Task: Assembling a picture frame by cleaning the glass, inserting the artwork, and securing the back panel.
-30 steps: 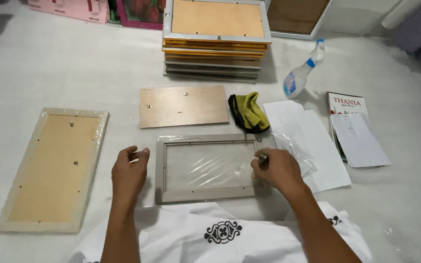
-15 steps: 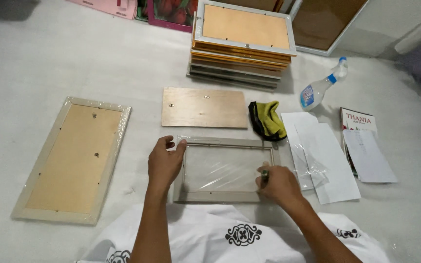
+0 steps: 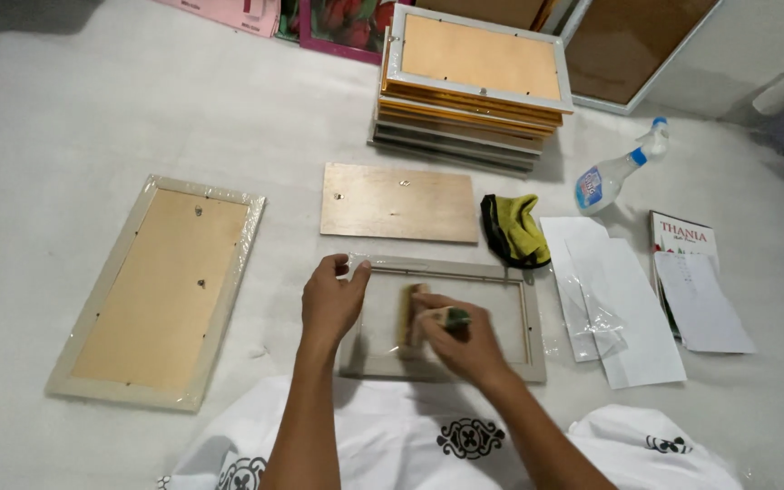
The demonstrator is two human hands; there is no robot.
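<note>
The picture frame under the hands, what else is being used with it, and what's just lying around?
In use: grey picture frame, held by left hand; small green-tipped tool in right hand.

Lying about: wooden backing board, yellow cloth, spray bottle, frame stack, wrapped frame.

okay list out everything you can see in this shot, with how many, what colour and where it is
small frame: one, grey, lying flat with a clear pane, centre front, under both hands
large frame: one, pale rim with tan backing, plastic-wrapped, face down at left
backing board: one, light brown wood, behind the small frame
stack of frames: one pile, tan top with gold and grey edges, at the back
cloth: one, yellow and black, right of the board
spray bottle: one, clear with blue nozzle, lying at right
paper sheets: several, white, one under clear plastic, at right
booklet: one, white cover, far right
left hand: on the small frame's left edge
right hand: over the pane, closed on a small greenish item I cannot identify
</note>
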